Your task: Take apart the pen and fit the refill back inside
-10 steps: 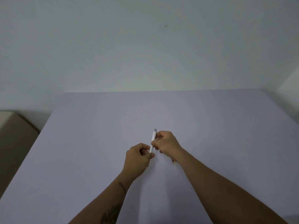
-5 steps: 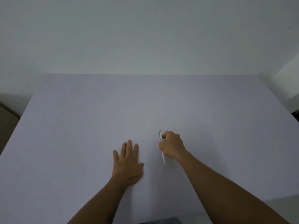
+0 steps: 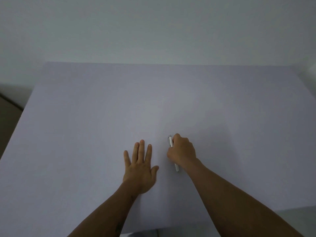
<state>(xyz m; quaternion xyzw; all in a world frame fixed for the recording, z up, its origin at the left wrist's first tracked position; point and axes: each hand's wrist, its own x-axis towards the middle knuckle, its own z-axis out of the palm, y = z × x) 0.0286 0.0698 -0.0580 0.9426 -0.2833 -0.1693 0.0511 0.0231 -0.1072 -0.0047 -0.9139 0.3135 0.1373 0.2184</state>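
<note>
A slim white pen (image 3: 171, 142) lies lengthwise on the pale lilac table (image 3: 102, 108), its clip end pointing away from me and its tip sticking out below my wrist. My right hand (image 3: 182, 151) is closed over the pen's middle, hiding that part. My left hand (image 3: 139, 166) rests flat on the table, palm down, fingers spread, a short way left of the pen and holding nothing.
The table's far edge meets a plain white wall (image 3: 153, 31). Its left edge drops to a brown floor or box (image 3: 8, 110). The near edge runs just below my forearms.
One second ago both hands held the pen above the table. My left hand let go and went flat on the table; my right hand brought the pen down onto the surface.
</note>
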